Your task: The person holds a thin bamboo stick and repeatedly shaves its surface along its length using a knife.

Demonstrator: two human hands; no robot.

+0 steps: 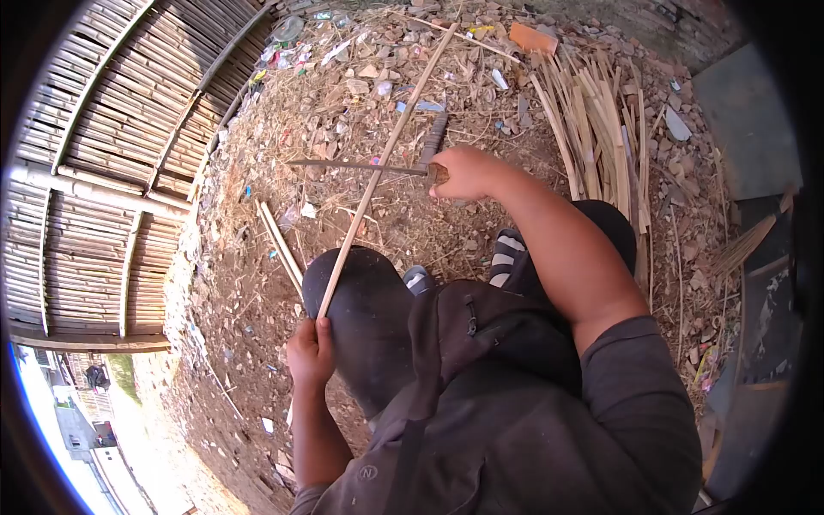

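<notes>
My left hand [311, 350] is closed around the lower end of a long pale bamboo strip [350, 240]. The strip slants up and away over my left knee to the littered ground. In my right hand [462, 172], the fingers are wrapped round the handle of a long knife [356, 165]. Its narrow dark blade points left and crosses the strip near its middle. A dark ridged, rod-like piece [435, 137] lies just beyond my right fingers; whether it joins the knife I cannot tell.
To the right lies a pile of split bamboo strips [592, 120]. A couple of short strips [279, 245] are left of my knee. An orange brick piece [532, 39] is at the far side. A bamboo slat wall [112, 112] stands left, grey panels [747, 129] right.
</notes>
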